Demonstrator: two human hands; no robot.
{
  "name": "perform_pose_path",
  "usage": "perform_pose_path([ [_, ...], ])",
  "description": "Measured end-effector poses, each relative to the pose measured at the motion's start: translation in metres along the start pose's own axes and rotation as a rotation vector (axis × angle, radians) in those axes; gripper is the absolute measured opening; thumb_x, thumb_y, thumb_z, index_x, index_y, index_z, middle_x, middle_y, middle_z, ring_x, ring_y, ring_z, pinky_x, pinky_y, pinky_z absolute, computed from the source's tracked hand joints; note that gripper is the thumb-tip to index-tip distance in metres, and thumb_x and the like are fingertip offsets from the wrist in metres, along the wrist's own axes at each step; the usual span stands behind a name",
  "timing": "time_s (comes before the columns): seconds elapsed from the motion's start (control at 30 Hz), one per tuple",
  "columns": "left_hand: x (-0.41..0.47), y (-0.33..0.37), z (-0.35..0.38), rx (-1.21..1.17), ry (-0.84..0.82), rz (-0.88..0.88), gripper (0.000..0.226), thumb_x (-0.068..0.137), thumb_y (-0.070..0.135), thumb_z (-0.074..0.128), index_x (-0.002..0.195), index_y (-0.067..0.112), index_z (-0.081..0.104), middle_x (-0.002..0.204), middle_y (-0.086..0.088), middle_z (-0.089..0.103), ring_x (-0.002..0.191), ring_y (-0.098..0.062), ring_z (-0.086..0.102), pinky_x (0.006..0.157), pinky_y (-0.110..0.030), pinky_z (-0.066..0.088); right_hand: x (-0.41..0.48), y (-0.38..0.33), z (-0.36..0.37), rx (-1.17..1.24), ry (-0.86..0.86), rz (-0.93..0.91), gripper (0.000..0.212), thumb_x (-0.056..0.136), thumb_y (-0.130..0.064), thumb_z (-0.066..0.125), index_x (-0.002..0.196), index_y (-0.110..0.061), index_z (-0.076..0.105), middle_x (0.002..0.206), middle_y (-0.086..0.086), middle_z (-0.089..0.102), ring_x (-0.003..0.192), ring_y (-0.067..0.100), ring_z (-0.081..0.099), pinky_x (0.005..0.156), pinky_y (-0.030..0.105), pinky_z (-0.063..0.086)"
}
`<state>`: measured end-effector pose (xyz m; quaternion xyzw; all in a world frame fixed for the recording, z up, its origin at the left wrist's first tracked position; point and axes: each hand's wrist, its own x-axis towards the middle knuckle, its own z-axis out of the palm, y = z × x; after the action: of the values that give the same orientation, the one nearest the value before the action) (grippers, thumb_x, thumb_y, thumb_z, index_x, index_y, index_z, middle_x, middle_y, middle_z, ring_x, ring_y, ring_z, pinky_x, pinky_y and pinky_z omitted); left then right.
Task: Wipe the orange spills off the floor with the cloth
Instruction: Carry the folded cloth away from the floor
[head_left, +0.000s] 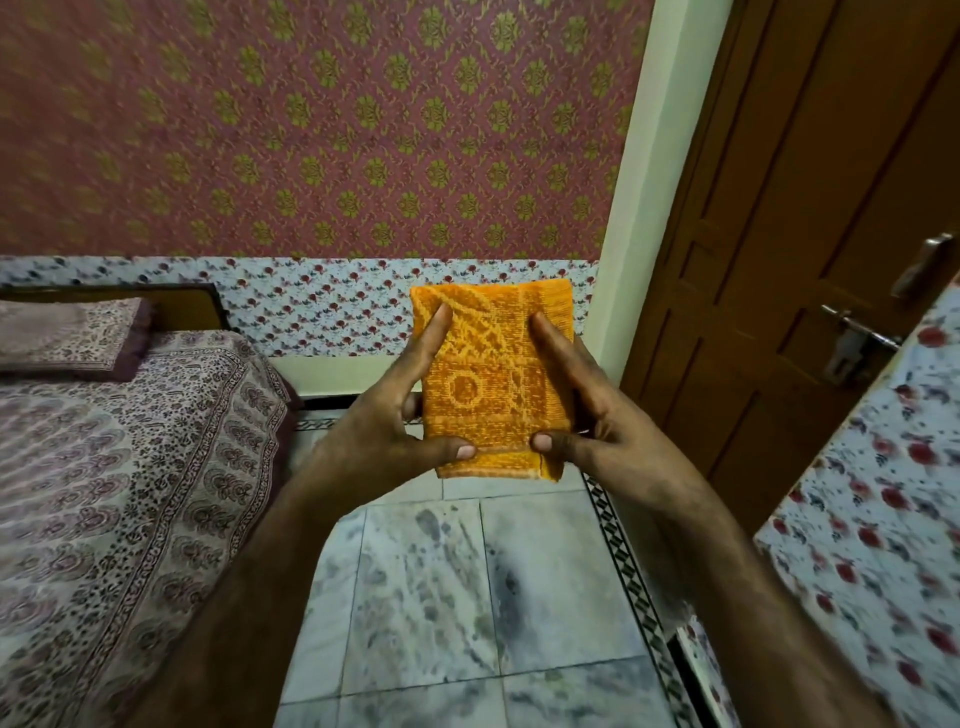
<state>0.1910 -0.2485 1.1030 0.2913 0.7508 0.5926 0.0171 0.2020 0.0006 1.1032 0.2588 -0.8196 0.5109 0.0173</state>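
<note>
**Cloth Up, Floor Waiting**

Mid-frame, the left hand (374, 421) and right hand (597, 415) both have a tight grip on the folded orange patterned cloth (493, 384), above the grey marble floor (467, 597). No spills show here. I'd crouch low and press it flat.

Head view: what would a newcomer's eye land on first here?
The folded orange cloth at centre, held up with the left hand and right hand pinching its sides. Behind it is a maroon wall with green motifs, a patterned bed at left and a brown door at right. The marble floor below shows no orange spill.
</note>
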Motion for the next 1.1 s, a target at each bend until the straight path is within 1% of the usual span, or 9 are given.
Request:
perform_pose_path([
  [0.07,-0.016,0.004,0.001,0.024,0.003,-0.009,0.115,0.073,0.011,0.082,0.151,0.055,0.009,0.161,0.029,0.017,0.134,-0.005,0.052,0.093,-0.035,0.059,-0.013,-0.008,0.01,-0.014,0.008,0.005,0.105,0.091,0.008,0.065,0.156,-0.054,0.012,0.166,-0.029,0.005,0.155,0.002,0.003,0.125,0.049,0.024],
  [0.2,-0.054,0.009,0.0,0.035,-0.022,-0.007,0.116,0.077,0.009,0.082,0.157,0.048,0.007,0.164,0.025,0.014,0.138,-0.009,0.048,0.092,-0.032,0.058,-0.046,-0.028,0.042,0.113,0.06,0.041,0.101,0.092,0.013,0.061,0.157,-0.052,0.018,0.165,-0.029,0.012,0.152,-0.004,0.016,0.119,0.04,0.038],
  [0.33,-0.088,0.017,-0.001,0.002,-0.036,-0.011,0.115,0.074,0.013,0.081,0.155,0.052,0.009,0.163,0.026,0.015,0.136,-0.007,0.048,0.089,-0.026,0.058,-0.07,-0.043,0.068,0.086,0.075,0.046,0.101,0.093,0.011,0.062,0.157,-0.052,0.017,0.164,-0.029,0.013,0.152,0.0,0.017,0.117,0.045,0.041],
  [0.47,-0.112,0.025,0.002,-0.008,-0.042,-0.034,0.116,0.077,0.008,0.081,0.152,0.058,0.01,0.162,0.03,0.015,0.135,-0.007,0.048,0.087,-0.026,0.059,-0.092,-0.059,0.079,0.08,0.085,0.07,0.101,0.093,0.01,0.061,0.156,-0.053,0.016,0.158,-0.04,0.013,0.151,-0.001,0.02,0.115,0.044,0.044],
  [0.57,-0.121,0.031,0.005,0.0,-0.059,-0.033,0.115,0.077,0.011,0.082,0.152,0.06,0.01,0.162,0.032,0.015,0.135,-0.005,0.048,0.089,-0.029,0.059,-0.104,-0.067,0.082,0.071,0.089,0.071,0.101,0.093,0.01,0.061,0.155,-0.055,0.016,0.152,-0.047,0.013,0.15,0.0,0.02,0.114,0.043,0.045],
  [0.7,-0.127,0.039,0.015,0.002,-0.076,-0.021,0.115,0.076,0.016,0.082,0.152,0.06,0.01,0.162,0.033,0.014,0.133,-0.001,0.049,0.09,-0.028,0.059,-0.12,-0.074,0.078,0.049,0.103,0.081,0.102,0.094,0.009,0.06,0.152,-0.062,0.015,0.149,-0.051,0.011,0.147,-0.007,0.022,0.11,0.028,0.046],
  [0.77,-0.128,0.042,0.021,0.009,-0.082,-0.015,0.114,0.077,0.015,0.082,0.152,0.06,0.009,0.162,0.033,0.013,0.134,-0.001,0.048,0.091,-0.028,0.058,-0.128,-0.075,0.076,0.046,0.119,0.082,0.103,0.093,0.009,0.06,0.152,-0.063,0.015,0.153,-0.047,0.011,0.148,-0.006,0.021,0.111,0.028,0.046],
  [0.97,-0.121,0.052,0.055,0.011,-0.159,-0.034,0.115,0.074,0.02,0.082,0.15,0.063,0.007,0.162,0.029,0.017,0.135,-0.007,0.049,0.091,-0.03,0.059,-0.165,-0.074,0.059,0.034,0.185,0.11,0.104,0.092,0.009,0.063,0.152,-0.062,0.016,0.161,-0.035,0.01,0.152,0.003,0.017,0.111,0.043,0.048],
  [1.1,-0.109,0.059,0.089,0.021,-0.25,-0.039,0.114,0.071,0.027,0.082,0.148,0.066,0.007,0.162,0.028,0.019,0.136,-0.007,0.047,0.097,-0.029,0.056,-0.202,-0.071,0.039,0.083,0.242,0.159,0.102,0.092,0.01,0.062,0.155,-0.057,0.016,0.162,-0.03,0.011,0.15,0.003,0.023,0.11,0.04,0.049],
])
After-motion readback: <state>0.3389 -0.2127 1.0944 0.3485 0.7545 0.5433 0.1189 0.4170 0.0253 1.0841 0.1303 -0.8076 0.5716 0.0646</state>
